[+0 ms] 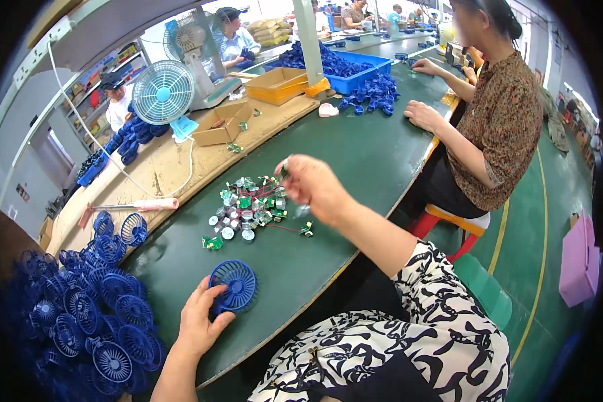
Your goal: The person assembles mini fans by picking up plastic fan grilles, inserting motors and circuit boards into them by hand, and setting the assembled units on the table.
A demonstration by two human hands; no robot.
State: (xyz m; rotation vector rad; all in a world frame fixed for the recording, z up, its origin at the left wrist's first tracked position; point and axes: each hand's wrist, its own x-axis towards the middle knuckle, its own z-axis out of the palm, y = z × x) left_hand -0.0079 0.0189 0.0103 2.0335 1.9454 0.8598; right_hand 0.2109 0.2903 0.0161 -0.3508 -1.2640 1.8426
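Note:
My left hand (198,315) is curled around the near side of a round blue fan housing (237,284), which has a slotted grille and rests on the green bench. Above the far edge of a loose heap, my right hand (320,190) is raised with thumb and fingers pinched on a small silver and dark motor (285,167); its details are partly covered by the fingers. That heap (245,209) holds small round silver motors, green circuit boards and red wires. One circuit board (306,230) lies at its right on a red wire.
A large pile of blue fan housings (107,301) stands at the left. A pink-handled screwdriver (147,205), a cardboard box (222,124) and a desk fan (163,92) are on the wooden shelf. Blue parts fill a bin (368,65) farther back. A co-worker (492,127) sits at the right.

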